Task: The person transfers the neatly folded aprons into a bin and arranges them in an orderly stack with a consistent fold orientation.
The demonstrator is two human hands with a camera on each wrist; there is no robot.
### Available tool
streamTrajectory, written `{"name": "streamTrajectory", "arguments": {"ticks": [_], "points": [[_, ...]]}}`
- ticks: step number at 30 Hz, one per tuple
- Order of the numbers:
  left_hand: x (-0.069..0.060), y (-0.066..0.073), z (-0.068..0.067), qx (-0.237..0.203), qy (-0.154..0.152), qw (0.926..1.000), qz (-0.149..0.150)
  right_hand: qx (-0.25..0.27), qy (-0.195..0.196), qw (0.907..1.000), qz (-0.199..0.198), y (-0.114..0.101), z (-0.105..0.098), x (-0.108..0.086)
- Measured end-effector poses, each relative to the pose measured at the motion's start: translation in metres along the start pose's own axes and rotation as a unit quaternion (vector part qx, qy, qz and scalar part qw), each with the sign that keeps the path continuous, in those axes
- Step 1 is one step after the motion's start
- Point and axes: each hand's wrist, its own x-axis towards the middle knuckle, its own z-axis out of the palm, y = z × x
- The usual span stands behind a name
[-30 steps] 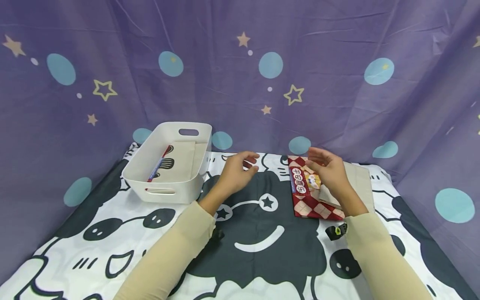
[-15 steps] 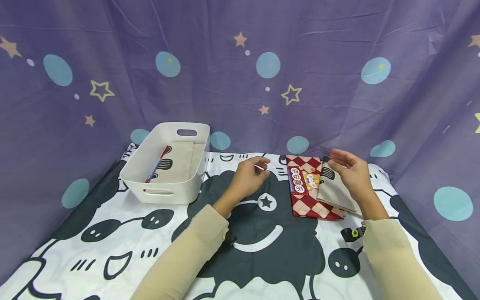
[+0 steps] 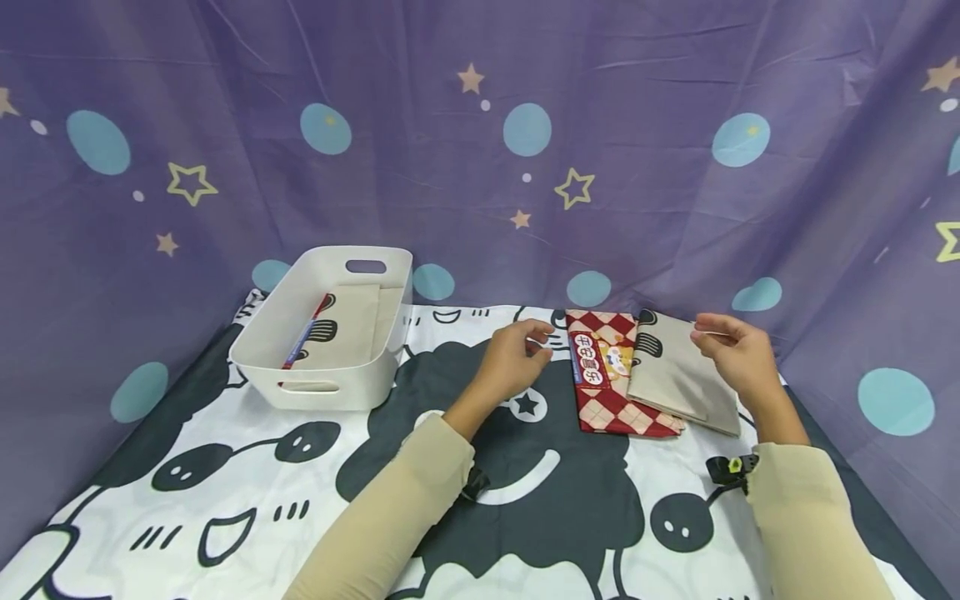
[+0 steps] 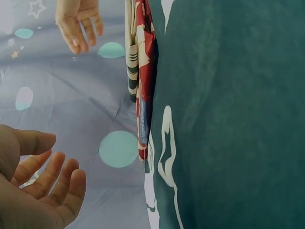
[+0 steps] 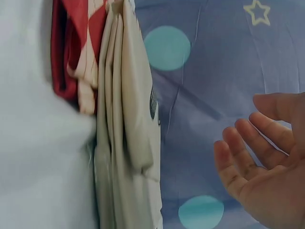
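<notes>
In the head view my left hand (image 3: 508,362) hovers left of a folded red-and-cream checked cloth (image 3: 600,407), fingers loosely bent and holding nothing. The cloth bears a cartoon patch and a red label with white characters. Partly on its right side lies a folded beige cloth (image 3: 678,367) with black utensil prints. My right hand (image 3: 744,360) is above the beige cloth's right edge, also holding nothing. The right wrist view shows the layered folds of the beige cloth (image 5: 136,95) apart from the relaxed fingers (image 5: 233,162).
A white plastic basket (image 3: 360,390) with handle slots stands at the left. Inside lies another folded beige cloth (image 3: 356,321) with black prints and a red-and-blue strip along its left side. A purple curtain (image 3: 420,192) hangs behind the patterned table cover (image 3: 525,508).
My right hand has moved right, off the red cloth and over the beige cloth's edge, uncovering its prints. The beige cloth's right part has shifted. My left hand has moved right toward the red cloth.
</notes>
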Motion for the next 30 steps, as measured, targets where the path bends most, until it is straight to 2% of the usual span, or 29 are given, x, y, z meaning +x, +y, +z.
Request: {"name": "streamTrajectory", "arguments": {"ticks": [5, 14, 21, 24, 30], "points": [[0.002, 0.003, 0.010, 0.007, -0.004, 0.9998, -0.018, 0.007, 0.010, 0.9998, 0.016, 0.013, -0.010, -0.003], [0.005, 0.002, 0.023, -0.011, -0.011, 0.9997, -0.019, 0.051, 0.023, 0.9976, 0.042, 0.026, -0.019, -0.006], [0.011, 0.003, 0.042, -0.041, -0.013, 0.9991, -0.002, -0.015, -0.003, 0.9972, 0.073, 0.034, -0.023, -0.005], [0.014, 0.003, 0.051, -0.045, -0.023, 0.9987, -0.008, -0.033, -0.023, 0.9960, 0.080, 0.038, -0.025, -0.005], [0.018, 0.007, 0.070, -0.028, -0.043, 0.9983, -0.027, -0.031, -0.038, 0.9949, 0.088, 0.044, -0.030, -0.007]]}}
